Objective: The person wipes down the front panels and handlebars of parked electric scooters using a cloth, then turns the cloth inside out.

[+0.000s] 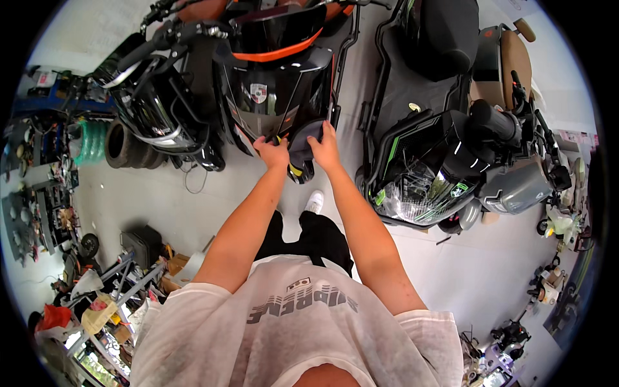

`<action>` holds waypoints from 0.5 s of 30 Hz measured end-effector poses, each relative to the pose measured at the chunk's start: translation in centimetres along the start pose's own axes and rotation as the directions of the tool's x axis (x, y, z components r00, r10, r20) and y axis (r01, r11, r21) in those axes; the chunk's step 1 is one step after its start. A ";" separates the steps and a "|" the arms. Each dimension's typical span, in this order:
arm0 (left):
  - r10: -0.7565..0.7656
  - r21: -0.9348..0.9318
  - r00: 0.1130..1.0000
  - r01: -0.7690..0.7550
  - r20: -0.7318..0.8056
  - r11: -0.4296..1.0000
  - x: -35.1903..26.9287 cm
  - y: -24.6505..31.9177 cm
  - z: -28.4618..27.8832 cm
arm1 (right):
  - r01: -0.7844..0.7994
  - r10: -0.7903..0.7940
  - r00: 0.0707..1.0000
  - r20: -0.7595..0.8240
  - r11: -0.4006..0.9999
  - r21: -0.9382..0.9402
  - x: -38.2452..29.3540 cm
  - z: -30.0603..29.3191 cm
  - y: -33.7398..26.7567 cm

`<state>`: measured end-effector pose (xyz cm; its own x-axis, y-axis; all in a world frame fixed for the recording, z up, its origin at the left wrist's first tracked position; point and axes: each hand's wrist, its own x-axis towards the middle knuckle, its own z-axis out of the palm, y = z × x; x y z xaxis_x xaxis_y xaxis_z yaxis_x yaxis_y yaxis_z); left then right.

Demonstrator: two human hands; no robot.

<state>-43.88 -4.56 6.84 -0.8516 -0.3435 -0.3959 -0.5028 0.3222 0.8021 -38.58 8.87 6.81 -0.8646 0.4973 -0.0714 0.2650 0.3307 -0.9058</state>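
Note:
Before me stands a black scooter [271, 87] with orange trim and a shield badge on its front. My right hand [323, 145] grips the right edge of a dark, thin curved panel [307, 137] at the lower front, thumb on its face. At the panel's left side is my left hand [273, 151], fingers bent around a small dark item with a yellow part; what it is, I cannot tell. Below the hands, the scooter's black front fender [305, 175] shows, with a yellow strip beside it. Both hands partly hide the scooter's lower front.
Another black scooter [152, 104] stands close on the left, near stacked tires [118, 145] and green-wrapped rings [92, 140]. On the right is a black and green scooter [420, 179] with a tubular guard frame. A metal rack [126, 285] with boxes is at lower left. My white shoe [315, 202] is on the floor.

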 end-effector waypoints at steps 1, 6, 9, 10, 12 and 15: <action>0.033 0.043 0.999 -0.033 -0.017 0.999 0.0 0.3 0.0 | -0.030 0.030 0.999 0.016 0.999 0.014 0.5 -0.2 0.7; -0.117 -0.122 0.955 0.155 0.271 0.980 0.9 -0.5 -3.0 | -0.067 0.066 0.997 0.029 0.998 0.015 -0.3 -0.1 1.5; -0.255 -0.110 0.911 0.304 0.323 0.946 0.4 -1.9 -5.3 | -0.123 0.124 0.992 0.025 0.992 -0.021 -2.3 1.7 3.5; -0.284 -0.144 0.885 0.356 0.370 0.923 1.3 -3.3 -6.9 | -0.155 0.154 0.987 0.036 0.988 0.026 -3.1 2.6 3.2; -0.303 -0.230 0.840 0.437 0.449 0.869 2.8 -5.5 -10.3 | -0.153 0.146 0.987 0.074 0.983 0.098 -4.6 4.3 2.2; -0.349 -0.253 0.821 0.492 0.451 0.833 2.4 -5.9 -13.1 | -0.108 0.101 0.991 0.092 0.991 0.077 -6.7 6.5 4.4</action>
<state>-41.05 -18.89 7.00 -0.5911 0.0037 -0.8066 -0.8006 -0.1241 0.5862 -34.34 1.80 0.58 -0.8691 0.4521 -0.2007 0.3233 0.2121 -0.9222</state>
